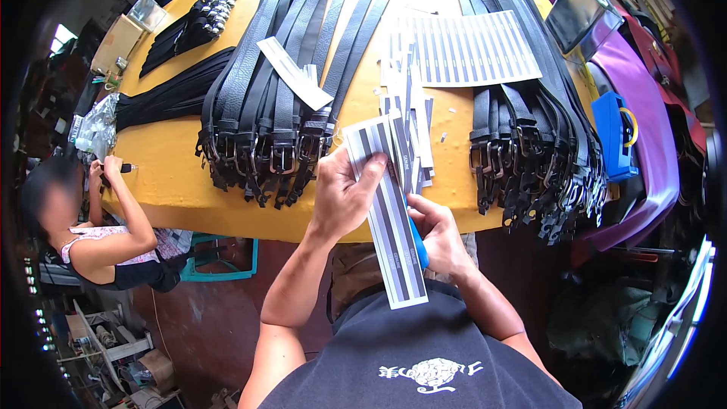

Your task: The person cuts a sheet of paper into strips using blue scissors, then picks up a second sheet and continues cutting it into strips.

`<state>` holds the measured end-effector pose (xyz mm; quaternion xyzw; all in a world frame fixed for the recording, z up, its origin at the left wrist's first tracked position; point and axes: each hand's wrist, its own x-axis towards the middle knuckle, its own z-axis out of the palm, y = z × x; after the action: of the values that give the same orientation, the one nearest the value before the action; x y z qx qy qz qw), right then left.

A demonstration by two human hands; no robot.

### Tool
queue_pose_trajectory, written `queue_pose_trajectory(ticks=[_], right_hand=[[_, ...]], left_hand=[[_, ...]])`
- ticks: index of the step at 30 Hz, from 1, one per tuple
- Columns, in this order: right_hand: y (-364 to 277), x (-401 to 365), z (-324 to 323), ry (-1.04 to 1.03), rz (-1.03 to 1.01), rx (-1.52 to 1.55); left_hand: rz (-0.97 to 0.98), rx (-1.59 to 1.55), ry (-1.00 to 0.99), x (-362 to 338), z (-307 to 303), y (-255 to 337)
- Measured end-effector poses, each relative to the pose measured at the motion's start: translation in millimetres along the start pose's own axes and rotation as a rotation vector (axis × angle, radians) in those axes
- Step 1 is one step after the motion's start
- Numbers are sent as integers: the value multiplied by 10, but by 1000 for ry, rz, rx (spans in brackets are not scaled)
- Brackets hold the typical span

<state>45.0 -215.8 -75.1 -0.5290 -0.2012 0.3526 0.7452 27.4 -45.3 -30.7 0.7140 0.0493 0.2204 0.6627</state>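
My left hand (347,191) grips a long white sheet with dark and grey stripes (390,238), thumb pressed on its face near the upper end. The sheet slants down in front of my chest. At its right edge, my right hand (439,238) is closed around blue-handled scissors (417,244); their blades are mostly hidden by the sheet. Just beyond the hands, cut striped strips (419,125) lie in a loose pile on the yellow tabletop (363,216). A larger striped sheet (481,49) rests behind them.
Black belts with buckles form a left bundle (257,106) and a right bundle (530,136). One striped strip (295,74) lies across the left bundle. At the right edge are a blue box (617,136) and purple material (640,98). Another person (106,235) sits at left near a teal stool (219,257).
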Motion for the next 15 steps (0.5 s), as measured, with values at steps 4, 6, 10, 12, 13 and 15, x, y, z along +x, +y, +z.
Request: queue_pose_trajectory(ticks=[4,6,10,12,13,15], right_hand=[[6,30,-21,-5,-25,-19],[32,44,-42,-2,-35,-41],[56,49,-102,-30,21,-40],[46,54,-114,-23,41,-32],[44,56,-118,-20,52,-28],[56,61,-125,-27,49,14]], left_hand=[[-15,-62,25,-22,68,8],[-2,-45,8,-9,47,-16],[-4,-22,-8,16,41,-7],[-12,-16,-14,23,35,-6],[-16,-12,-17,24,33,-6],[-28,-25,-15,24,40,0]])
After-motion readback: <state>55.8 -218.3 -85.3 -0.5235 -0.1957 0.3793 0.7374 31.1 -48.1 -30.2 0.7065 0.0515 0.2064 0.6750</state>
